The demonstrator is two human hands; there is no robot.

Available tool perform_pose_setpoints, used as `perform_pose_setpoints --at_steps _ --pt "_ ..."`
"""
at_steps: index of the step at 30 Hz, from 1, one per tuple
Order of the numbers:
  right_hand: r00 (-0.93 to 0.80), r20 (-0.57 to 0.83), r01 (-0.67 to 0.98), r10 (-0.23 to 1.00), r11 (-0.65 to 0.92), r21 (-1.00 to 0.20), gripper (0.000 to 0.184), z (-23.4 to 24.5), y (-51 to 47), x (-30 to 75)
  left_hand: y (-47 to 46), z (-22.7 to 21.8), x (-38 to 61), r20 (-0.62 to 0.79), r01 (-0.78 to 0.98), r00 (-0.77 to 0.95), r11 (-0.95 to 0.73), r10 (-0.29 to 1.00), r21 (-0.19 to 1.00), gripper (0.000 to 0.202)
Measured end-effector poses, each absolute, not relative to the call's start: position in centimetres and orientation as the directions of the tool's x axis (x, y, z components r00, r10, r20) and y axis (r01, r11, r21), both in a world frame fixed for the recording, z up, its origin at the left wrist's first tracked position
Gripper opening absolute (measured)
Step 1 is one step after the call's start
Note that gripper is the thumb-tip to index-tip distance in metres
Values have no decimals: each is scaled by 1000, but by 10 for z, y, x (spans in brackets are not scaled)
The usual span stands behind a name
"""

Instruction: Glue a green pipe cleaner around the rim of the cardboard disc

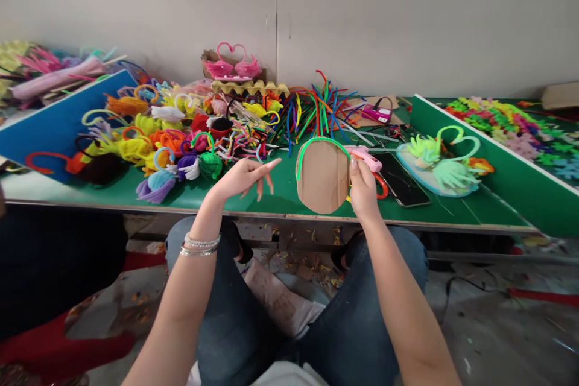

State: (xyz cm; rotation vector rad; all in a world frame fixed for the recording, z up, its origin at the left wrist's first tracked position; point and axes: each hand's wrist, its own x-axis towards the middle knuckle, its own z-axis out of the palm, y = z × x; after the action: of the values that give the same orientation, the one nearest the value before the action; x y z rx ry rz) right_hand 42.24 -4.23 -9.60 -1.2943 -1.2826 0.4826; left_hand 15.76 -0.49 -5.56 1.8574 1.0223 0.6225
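Observation:
My right hand [363, 188] pinches the right edge of a brown cardboard oval [322, 178] and holds it upright above the table's front edge. A green pipe cleaner [316, 143] runs along the oval's top rim. My left hand [244, 178] hovers to the left of the cardboard, fingers stretched out and apart, holding nothing. Silver bangles sit on that wrist. A pink glue gun [367, 158] lies just behind my right hand on the green table [280, 193].
Piles of coloured pipe-cleaner swans [158, 145] fill the left of the table, loose pipe cleaners [316, 108] the middle. A black phone [400, 180] and a finished green swan piece [441, 163] lie right. Blue board [49, 126] left, green board [497, 169] right.

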Motion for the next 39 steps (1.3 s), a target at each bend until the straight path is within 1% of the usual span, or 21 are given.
perform_pose_setpoints --at_steps 1,3,5,6,9,11,14,16,20,26,32,39 --pt "310 420 376 853 296 -878 47 -96 -42 423 -5 -55 161 60 378 535 -302 843 875 44" --pt "320 423 392 848 288 -874 47 -97 -42 424 -5 -57 167 199 311 538 -413 819 856 34" --pt "323 427 404 844 285 -869 47 -98 -42 424 -4 -61 172 287 264 530 -477 798 839 35" --pt "320 432 411 843 287 -865 47 -98 -42 424 -4 -62 175 292 261 522 -477 801 839 35" --pt "305 452 447 838 293 -845 49 -98 -41 423 -6 -66 180 247 272 473 -406 846 872 43" --pt "298 464 479 834 290 -829 49 -97 -41 422 -8 -67 182 240 256 442 -378 865 890 43" --pt "296 472 512 831 279 -812 47 -96 -42 421 -12 -66 182 239 244 442 -372 864 895 42" --pt "295 473 527 830 272 -805 45 -95 -43 420 -14 -66 182 244 258 454 -388 857 885 41" --pt "289 483 546 827 272 -793 45 -96 -43 420 -14 -66 182 300 277 471 -463 829 842 35" --pt "288 508 584 812 271 -765 44 -99 -42 421 -14 -65 183 363 291 446 -516 818 806 30" --pt "276 519 611 809 268 -744 42 -99 -42 421 -14 -66 184 379 340 421 -531 824 776 25" --pt "255 539 637 802 280 -718 39 -96 -43 419 -11 -70 184 390 352 411 -538 824 766 25"
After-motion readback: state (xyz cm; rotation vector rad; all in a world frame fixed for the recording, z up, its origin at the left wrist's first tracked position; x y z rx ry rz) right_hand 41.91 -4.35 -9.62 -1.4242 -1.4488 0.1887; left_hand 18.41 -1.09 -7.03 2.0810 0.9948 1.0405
